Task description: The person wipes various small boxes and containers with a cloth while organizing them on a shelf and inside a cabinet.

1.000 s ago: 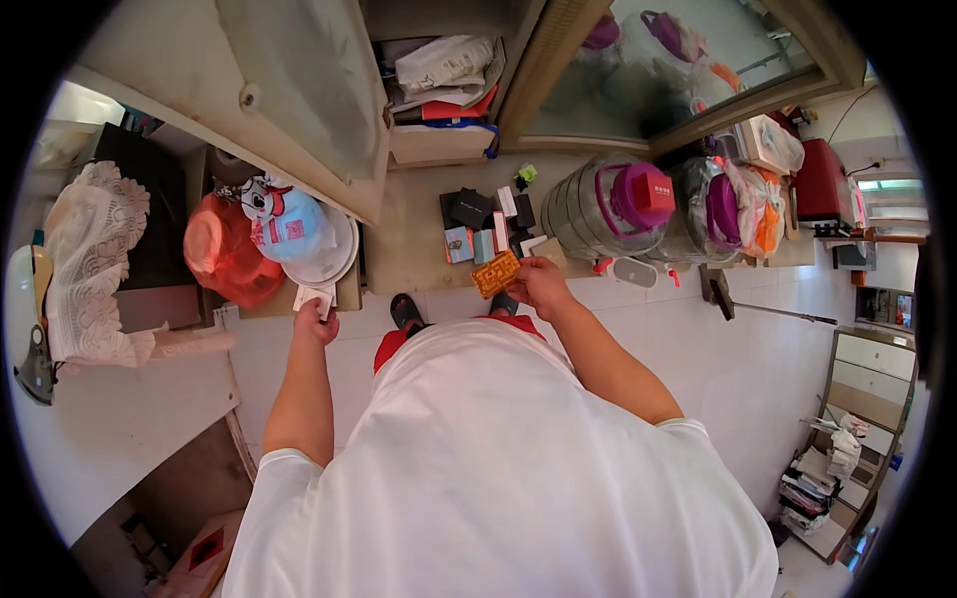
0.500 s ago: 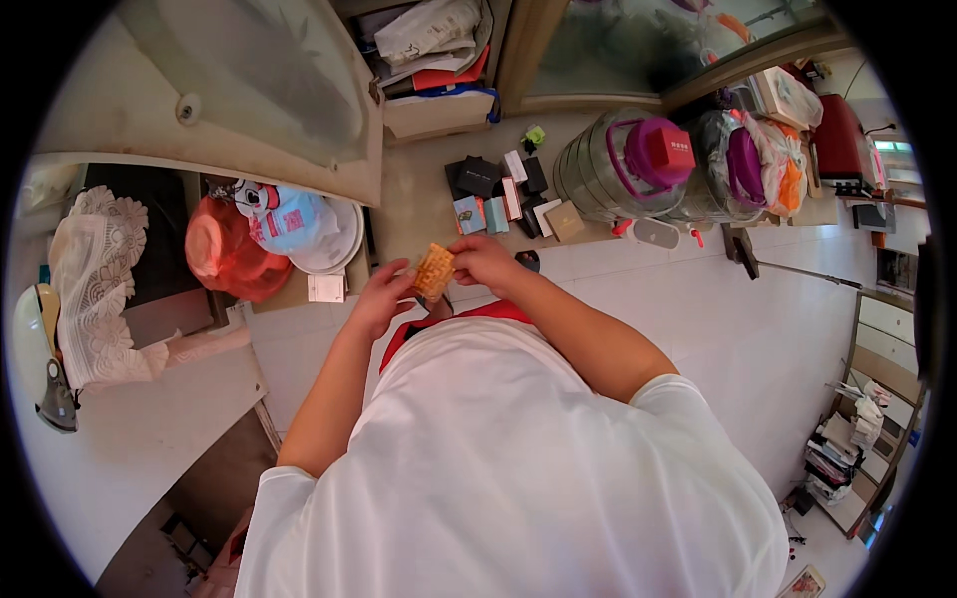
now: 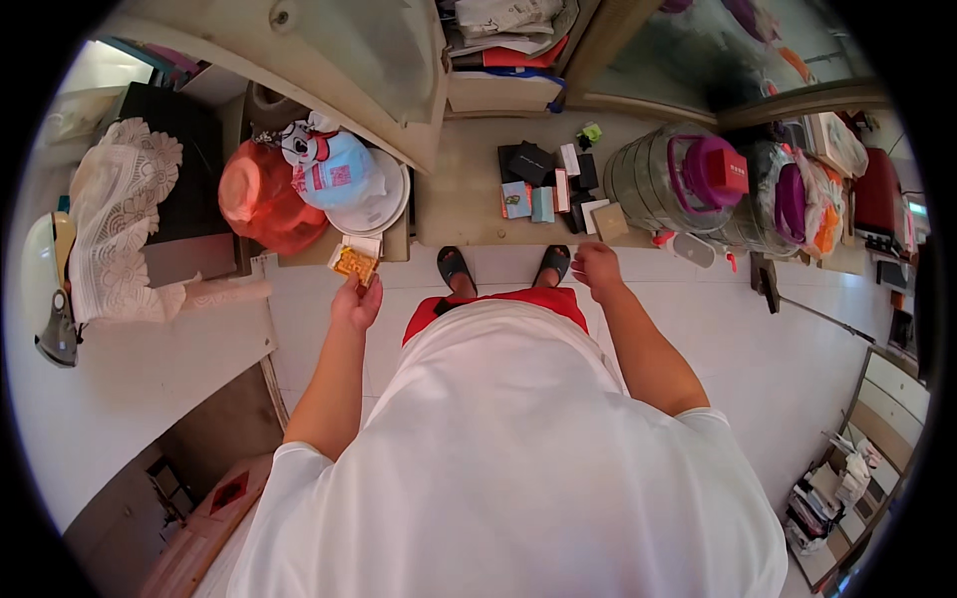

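Orange patterned flat piece (image 3: 356,263) in left hand's (image 3: 361,300) grip, overlapping white box (image 3: 361,243) at worktop (image 3: 454,214) edge. Right hand (image 3: 596,269) near tan box (image 3: 610,221), fingers curled; can't tell whether holding anything.

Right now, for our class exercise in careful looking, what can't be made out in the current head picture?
All in the head view:
Right hand: whether it holds anything; its own curled fingers hide this.
White box: its full face; the orange pack in the left hand covers part.
Cabinet door: its far part; the picture's upper edge cuts it off.
Pile at lower right: its separate items; too small and blurred.
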`<state>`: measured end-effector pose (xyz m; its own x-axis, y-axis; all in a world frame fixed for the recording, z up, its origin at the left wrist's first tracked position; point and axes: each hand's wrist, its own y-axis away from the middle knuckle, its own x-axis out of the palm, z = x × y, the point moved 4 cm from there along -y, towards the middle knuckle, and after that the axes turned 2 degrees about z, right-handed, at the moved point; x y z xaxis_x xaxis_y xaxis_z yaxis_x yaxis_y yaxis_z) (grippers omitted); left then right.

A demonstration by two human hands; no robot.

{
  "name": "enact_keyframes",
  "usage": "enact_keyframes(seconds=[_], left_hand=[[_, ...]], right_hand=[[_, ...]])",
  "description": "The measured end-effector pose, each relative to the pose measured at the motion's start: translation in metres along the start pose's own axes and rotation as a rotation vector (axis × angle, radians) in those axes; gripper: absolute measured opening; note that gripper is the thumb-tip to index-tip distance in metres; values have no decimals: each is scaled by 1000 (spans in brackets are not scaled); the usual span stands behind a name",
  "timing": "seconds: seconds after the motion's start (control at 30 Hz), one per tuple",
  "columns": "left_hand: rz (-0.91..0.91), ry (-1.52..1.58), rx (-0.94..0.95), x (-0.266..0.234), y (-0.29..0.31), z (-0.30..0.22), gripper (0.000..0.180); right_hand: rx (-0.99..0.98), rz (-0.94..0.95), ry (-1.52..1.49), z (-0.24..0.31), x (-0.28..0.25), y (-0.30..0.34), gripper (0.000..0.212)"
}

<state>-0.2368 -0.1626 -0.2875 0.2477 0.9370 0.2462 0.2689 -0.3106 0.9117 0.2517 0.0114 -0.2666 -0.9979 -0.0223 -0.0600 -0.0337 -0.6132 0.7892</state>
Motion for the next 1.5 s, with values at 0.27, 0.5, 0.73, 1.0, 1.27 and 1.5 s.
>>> enact_keyframes(seconds=[0.27,0.5,0.73,1.0,1.27,1.5], left_hand=[[-97,-205,11,0,-26,-7,42],[-246,-422,-82,8,23,12,49],[-105,-617,-225,2,27,55,37],[232,-1370,153,70,43,87,26],[438,-1445,260,228,46,170,20],[412,-1860,656,359,26,259,49]], right_hand=[[233,-173,-190,-14,-57,-32,44],[240,-140,-288,-2,-60,-66,55],[313,-44,-288,-6,-62,-93,54],[219,-177,435,11,-173,-30,39],[-895,-1173,315,211,-334,122,31],[-978,-1127,812,315,-380,65,52]])
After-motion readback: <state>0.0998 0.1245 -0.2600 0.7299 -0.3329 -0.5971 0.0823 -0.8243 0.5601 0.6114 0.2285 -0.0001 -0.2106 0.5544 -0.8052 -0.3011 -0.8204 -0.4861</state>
